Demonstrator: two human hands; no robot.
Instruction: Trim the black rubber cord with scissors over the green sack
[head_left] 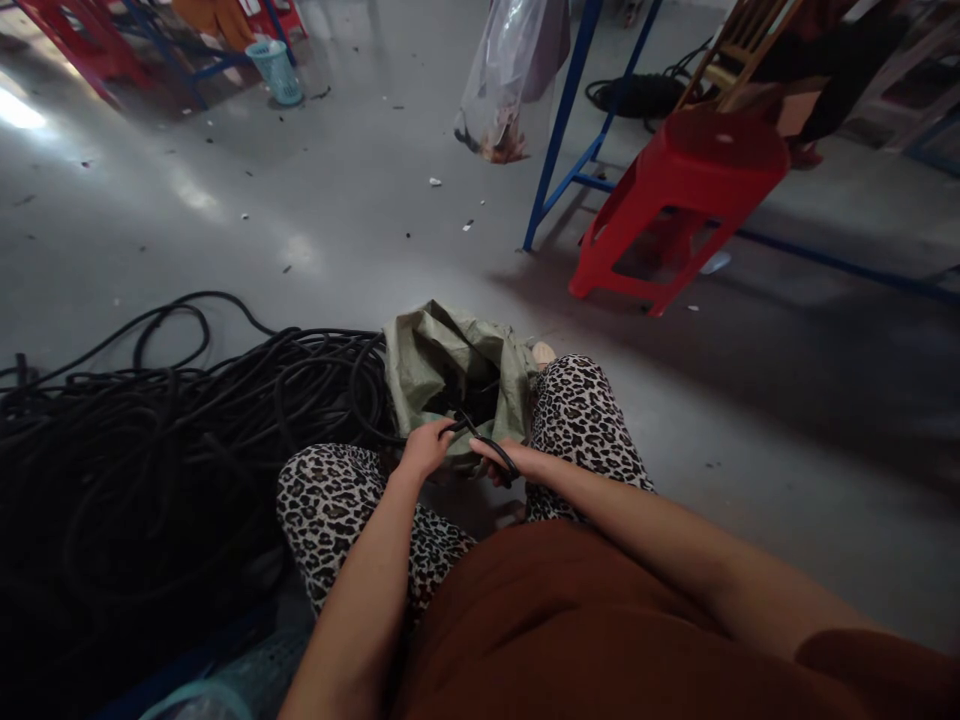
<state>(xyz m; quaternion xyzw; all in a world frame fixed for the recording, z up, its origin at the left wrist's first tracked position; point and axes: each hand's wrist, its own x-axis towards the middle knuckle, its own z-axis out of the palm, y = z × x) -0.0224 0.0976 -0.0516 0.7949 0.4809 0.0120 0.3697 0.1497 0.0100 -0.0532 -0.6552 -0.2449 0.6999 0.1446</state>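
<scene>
Both hands grip one short black cable [487,445] over the sack [435,365] between the knees. The left hand [426,450] is closed on one end and the right hand [517,462] on the other, keeping it looped above the sack's mouth.

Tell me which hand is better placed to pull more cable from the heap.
Left, probably. The left hand lies next to the black cable heap, gripping the cable piece by the green sack. The right hand sits on the far side.

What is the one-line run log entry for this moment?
left hand: shut on black cable | right hand: shut on black cable | green sack: open between knees
</scene>
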